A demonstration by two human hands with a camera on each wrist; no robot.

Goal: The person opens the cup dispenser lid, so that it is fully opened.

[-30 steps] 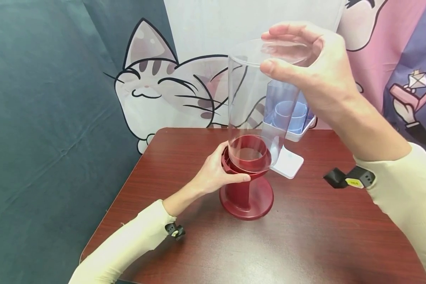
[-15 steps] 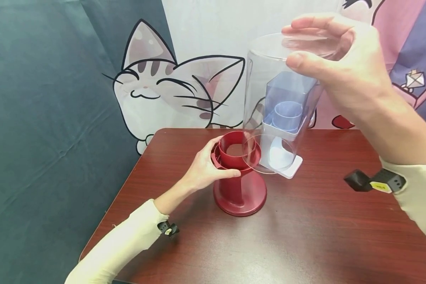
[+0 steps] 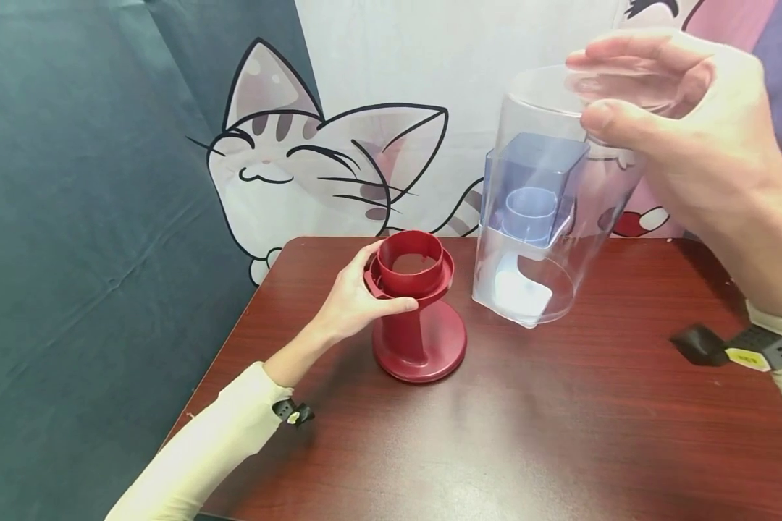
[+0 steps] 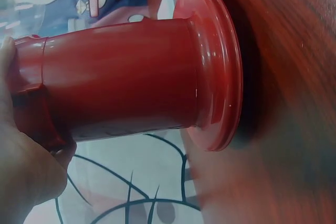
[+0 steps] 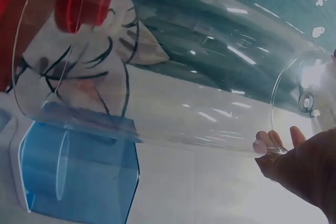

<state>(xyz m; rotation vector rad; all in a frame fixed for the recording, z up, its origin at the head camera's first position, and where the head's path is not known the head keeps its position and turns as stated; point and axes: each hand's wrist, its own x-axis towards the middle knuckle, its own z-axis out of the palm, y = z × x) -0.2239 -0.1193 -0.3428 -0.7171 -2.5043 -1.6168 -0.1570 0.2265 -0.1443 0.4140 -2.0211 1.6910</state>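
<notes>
A red plastic stand (image 3: 409,336) rises from a round foot on the table, with an open ring-shaped collar on top. My left hand (image 3: 355,297) grips the collar from the left, thumb along its front. In the left wrist view, the stand's smooth column (image 4: 121,77) lies sideways across the picture. To the right, a tall clear cylinder (image 3: 547,123) hangs in the air, slightly tilted. My right hand (image 3: 697,123) holds its upper end, thumb in front and fingers behind. The right wrist view shows the fingers curled at that end of the clear cylinder (image 5: 199,77).
Behind the cylinder stands a blue-tinted clear container (image 5: 97,177) on a white stand, seen through the cylinder in the head view. Brown wooden tabletop (image 3: 560,434) lies beneath. A cloth backdrop with a cartoon cat (image 3: 280,174) hangs behind. Black cameras sit on both wrists.
The cylinder has moved right, from over the red collar to in front of the blue container. My left hand and the red stand have shifted left and slightly away.
</notes>
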